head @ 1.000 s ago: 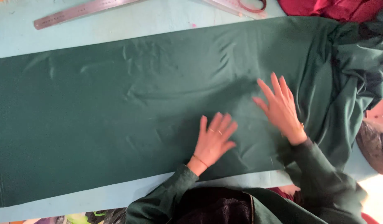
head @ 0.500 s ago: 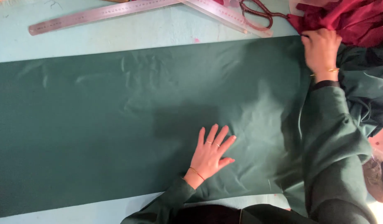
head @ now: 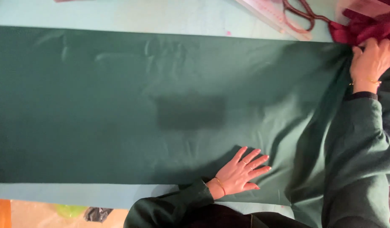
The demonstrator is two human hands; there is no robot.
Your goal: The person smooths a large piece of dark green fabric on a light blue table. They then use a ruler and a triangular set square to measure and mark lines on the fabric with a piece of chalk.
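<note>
Nearest the camera, the left hand (head: 242, 173) lies flat with its fingers spread, palm down on the near edge of the dark green fabric (head: 119, 105), pinning it to the pale blue table (head: 131, 14); it holds nothing, only presses. A thin bangle circles that wrist. The fabric is a long, wide sheet spread across most of the table, smooth at the left and middle with faint creases, a darker rectangular patch near its centre, and deep folds radiating toward its right end, where it bunches. Further off, at the far right corner of the sheet, the right hand (head: 372, 59) is curled with fingers bent over the gathered edge of the green fabric, just beside a heap of dark red cloth (head: 364, 25); whether the fingers pinch the green edge or merely rest on it cannot be told. Beyond it lie scissors (head: 300, 12) with brownish handles and a clear ruler (head: 266, 12).

Half a second ago the left hand was in the same spot, and the right hand already sat at this corner; a second ago both hands lay flat together on the fabric.
</note>
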